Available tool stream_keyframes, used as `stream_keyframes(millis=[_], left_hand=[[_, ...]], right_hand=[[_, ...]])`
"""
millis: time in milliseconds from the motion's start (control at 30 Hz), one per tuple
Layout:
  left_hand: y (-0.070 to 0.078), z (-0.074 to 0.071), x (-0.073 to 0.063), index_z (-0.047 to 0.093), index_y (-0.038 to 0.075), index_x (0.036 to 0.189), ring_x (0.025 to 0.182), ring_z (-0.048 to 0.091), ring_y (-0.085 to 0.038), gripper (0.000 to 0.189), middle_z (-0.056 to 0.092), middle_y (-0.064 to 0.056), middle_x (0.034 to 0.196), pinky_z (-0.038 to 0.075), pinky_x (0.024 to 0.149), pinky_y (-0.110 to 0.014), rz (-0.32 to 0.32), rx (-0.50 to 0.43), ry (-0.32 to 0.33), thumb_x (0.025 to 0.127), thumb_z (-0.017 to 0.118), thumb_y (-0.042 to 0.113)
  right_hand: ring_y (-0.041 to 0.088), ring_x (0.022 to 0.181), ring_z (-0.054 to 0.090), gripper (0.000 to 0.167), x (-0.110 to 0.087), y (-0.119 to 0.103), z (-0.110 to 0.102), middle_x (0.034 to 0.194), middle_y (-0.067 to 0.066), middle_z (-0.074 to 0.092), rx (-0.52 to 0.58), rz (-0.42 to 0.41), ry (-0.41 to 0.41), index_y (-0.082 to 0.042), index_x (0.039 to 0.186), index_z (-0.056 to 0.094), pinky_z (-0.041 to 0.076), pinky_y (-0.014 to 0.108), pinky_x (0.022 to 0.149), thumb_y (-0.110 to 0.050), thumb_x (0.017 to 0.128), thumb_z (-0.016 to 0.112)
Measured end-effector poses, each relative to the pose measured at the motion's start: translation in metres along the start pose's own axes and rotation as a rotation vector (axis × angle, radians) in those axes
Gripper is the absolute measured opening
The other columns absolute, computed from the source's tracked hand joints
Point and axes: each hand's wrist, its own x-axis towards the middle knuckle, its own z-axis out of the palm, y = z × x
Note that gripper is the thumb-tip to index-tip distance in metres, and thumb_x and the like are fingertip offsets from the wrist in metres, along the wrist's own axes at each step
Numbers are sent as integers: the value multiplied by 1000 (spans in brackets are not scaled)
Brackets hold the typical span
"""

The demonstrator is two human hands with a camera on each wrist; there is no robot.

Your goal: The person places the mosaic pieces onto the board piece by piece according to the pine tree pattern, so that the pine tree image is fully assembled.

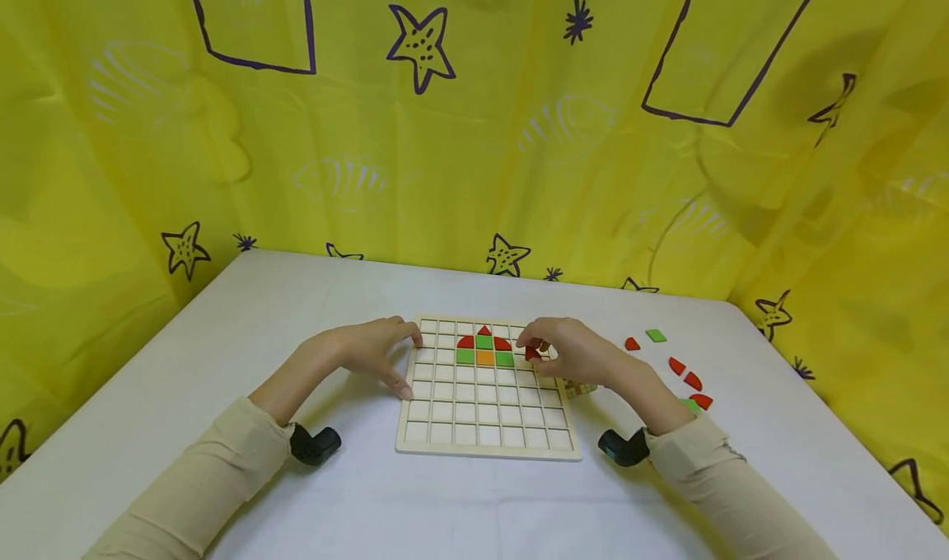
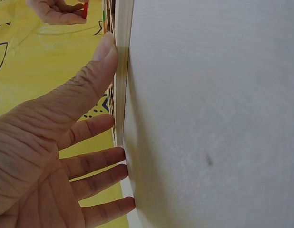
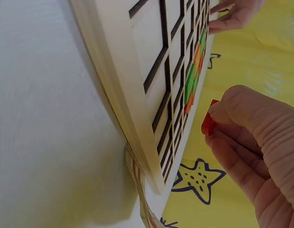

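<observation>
One white table (image 1: 341, 511), yellow curtain (image 1: 474, 148) (left grip (image 1: 371, 348) slack, red piece (image 3: 208, 124) in right grip (image 1: 577, 351))

my pale wooden gridded board (image 1: 465, 392) on the counter (image 1: 334, 511), my left hand (image 1: 369, 351) at its left edge, red, green and orange pieces (image 1: 484, 343) in cells near its far edge, a small red piece (image 1: 530, 352) pinched in my right hand (image 1: 577, 351) above its right side

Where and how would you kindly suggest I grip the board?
I'd probably hold the board by its left and right rims, one hand from each side: it is flat, its pieces sit clear of both rims, and the left hand touches the left one.
</observation>
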Motion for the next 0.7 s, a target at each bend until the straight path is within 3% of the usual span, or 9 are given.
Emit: stream_keyframes(millis=[700], left_hand=[[0, 0, 0, 55, 12, 131, 127, 52, -31, 73, 54, -15, 136, 41, 111, -52, 2, 7, 5, 76, 91, 42]], right_hand=[[16, 97, 64, 19, 14, 3, 12, 108, 2, 71, -16, -6, -76, -7, 112, 72, 56, 36, 90, -2, 93, 72]])
